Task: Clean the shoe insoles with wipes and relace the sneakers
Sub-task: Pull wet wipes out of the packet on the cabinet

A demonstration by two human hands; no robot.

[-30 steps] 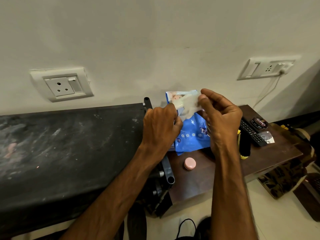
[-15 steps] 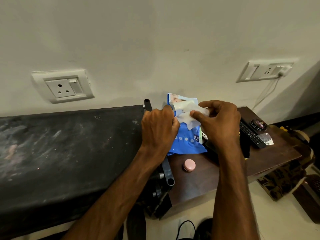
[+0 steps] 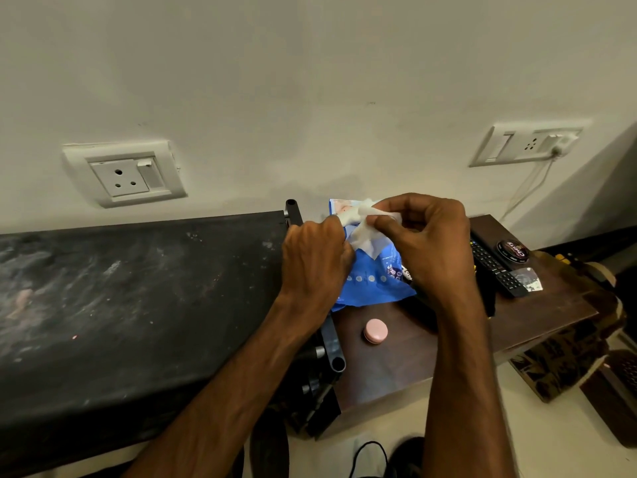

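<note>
A person's left hand (image 3: 315, 267) and right hand (image 3: 431, 246), both bare, tendons and knuckles ridged along their backs. The left forearm (image 3: 220, 401) and right forearm (image 3: 462, 391) run lean and unsleeved to the frame's lower edge.

Left table: black top (image 3: 103, 305), scuffed and streaked with pale dust, set against the wall.
Right table: brown wood (image 3: 396, 367), lower, standing just beside the black one with a black tube frame (image 3: 332, 346) between them.
On the right table, near edge: a small round pink container (image 3: 375, 330), by itself.
On the right table, middle: a blue wipes pack (image 3: 372, 288), its lower edge on the wood.
On the right table, far right: a black remote control (image 3: 496, 267), a round dark shoe polish tin (image 3: 512, 251) just beside it, and a torn silvery packet (image 3: 525, 279) touching the remote's end.
Floor: pale (image 3: 517, 426), with a patterned box (image 3: 558, 360) beside the brown table and a looped black lace (image 3: 370, 453) at the bottom edge.
</note>
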